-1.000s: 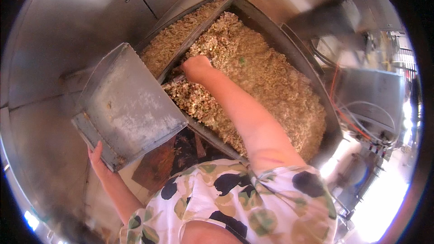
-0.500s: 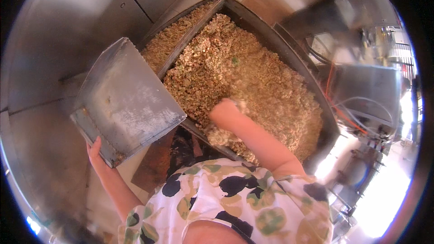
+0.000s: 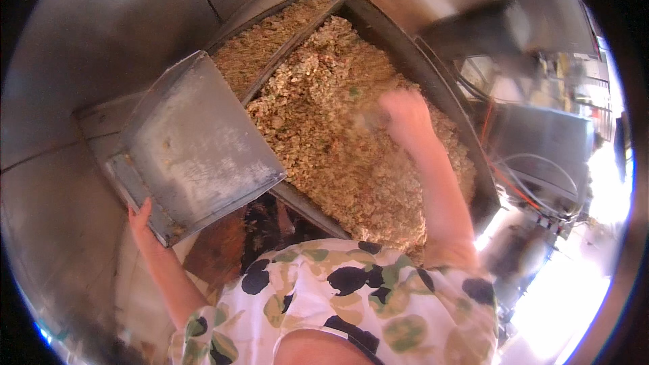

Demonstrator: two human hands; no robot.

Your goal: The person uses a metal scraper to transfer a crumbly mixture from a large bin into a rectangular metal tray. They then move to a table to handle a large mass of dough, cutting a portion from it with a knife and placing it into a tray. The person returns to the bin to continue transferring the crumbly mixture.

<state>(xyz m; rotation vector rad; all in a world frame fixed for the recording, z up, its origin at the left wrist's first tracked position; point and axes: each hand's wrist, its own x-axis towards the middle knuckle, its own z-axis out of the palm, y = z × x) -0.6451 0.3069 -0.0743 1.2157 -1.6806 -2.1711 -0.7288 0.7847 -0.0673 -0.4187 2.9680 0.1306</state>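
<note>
Nearest the camera, below both hands, a white top (image 3: 351, 304) printed with black and green blotches fills the lower edge of the view. Both bare forearms rise out of it.

Up and to the left, the left hand (image 3: 143, 222) grips the near corner of an empty grey metal tray (image 3: 193, 145), its fingers wrapped on the rim. That tray is tilted, its far edge lying over the rim of a large dark bin (image 3: 412, 61). A few crumbs cling to the tray's floor. Under the tray, between the two forearms, a dark brown patch of floor or shelf (image 3: 223, 247) shows; what it is cannot be told.

Well apart from the left hand, out to the right and farther off, the right hand (image 3: 400, 111) is down on a heap of tan, crumbly mix (image 3: 338, 142) with green flecks, which fills the bin. The hand is blurred, so whether its fingers are spread or closed on some of the mix cannot be told.

Left of the right hand, beyond a dividing wall, a second dark bin (image 3: 270, 20) holds more of the same mix (image 3: 260, 51).

Beyond both hands stand brushed steel panels (image 3: 88, 34). To the right of the right hand sit grey metal boxes (image 3: 547, 155) with cables, washed out by bright light.
</note>
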